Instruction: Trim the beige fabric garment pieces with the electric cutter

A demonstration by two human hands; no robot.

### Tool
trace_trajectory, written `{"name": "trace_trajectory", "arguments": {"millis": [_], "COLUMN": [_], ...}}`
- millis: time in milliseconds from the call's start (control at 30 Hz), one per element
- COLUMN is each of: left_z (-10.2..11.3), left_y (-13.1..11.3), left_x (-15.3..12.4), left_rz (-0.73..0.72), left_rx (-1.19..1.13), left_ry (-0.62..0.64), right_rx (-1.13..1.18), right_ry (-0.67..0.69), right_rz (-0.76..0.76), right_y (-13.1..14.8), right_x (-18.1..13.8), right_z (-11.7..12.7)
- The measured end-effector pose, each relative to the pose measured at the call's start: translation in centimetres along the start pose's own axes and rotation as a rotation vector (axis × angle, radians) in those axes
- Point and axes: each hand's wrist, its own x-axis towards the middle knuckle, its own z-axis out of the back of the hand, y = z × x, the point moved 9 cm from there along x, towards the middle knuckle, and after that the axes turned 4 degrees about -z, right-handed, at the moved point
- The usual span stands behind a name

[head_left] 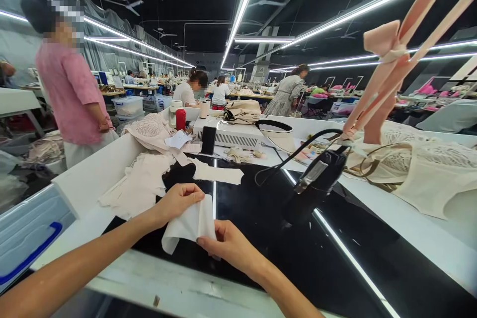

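Note:
Between my two hands a white fabric piece (185,226) is held a little above the glossy black table surface (257,238). My left hand (179,203) pinches its upper edge, and my right hand (227,243) grips the lower right side between thumb and fingers. The cloth bends downward at its left end, with a fold line near its right side. Just beyond my hands lies a flat cream fabric strip (218,173). A pile of cut cream fabric pieces (136,184) spreads out to the left.
At right, a black handheld tool (322,174) with a cable hangs from pink straps (387,79). Behind stand a phone (208,140), a white vented box (233,131) and a red jar (180,119). Lace garments (428,159) lie right. A person in pink (72,89) stands left.

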Motion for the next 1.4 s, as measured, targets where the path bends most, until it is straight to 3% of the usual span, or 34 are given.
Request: {"name": "trace_trajectory", "arguments": {"millis": [167,333,467,567,733,967,1200,1400], "left_z": [1.1,1.8,-2.1,-5.4,-7.3,-8.0,-8.0,-7.2], "left_y": [-2.0,-4.7,-5.2,-3.2,-0.4,0.0,0.8,2.1], "left_x": [1.1,1.0,-1.9,-4.2,-4.2,-4.4,-3.8,-3.7], "left_rz": [-0.167,-0.412,-0.825,-1.038,-0.935,-0.875,-0.745,-0.674], "left_rx": [0.126,0.245,0.612,0.882,0.948,0.976,0.961,0.863], "left_ry": [-0.013,-0.033,0.152,0.213,0.261,0.342,0.356,0.340], "right_rx": [-0.077,-0.246,-0.468,-0.647,-0.926,-1.180,-1.304,-1.369], "right_ry": [-0.099,-0.306,-0.470,-0.518,-0.583,-0.725,-0.576,-0.577], "right_rz": [0.027,0.096,0.185,0.215,0.183,0.135,0.297,0.336], "right_y": [0.0,0.4,1.1,1.3,0.9,1.2,1.0,1.9], "right_x": [0.3,0.8,0.7,0.5,0.4,-0.6,-0.9,-1.9], "right_z": [1.5,5.5,8.1,8.6,9.1,10.9,6.8,5.5]}}
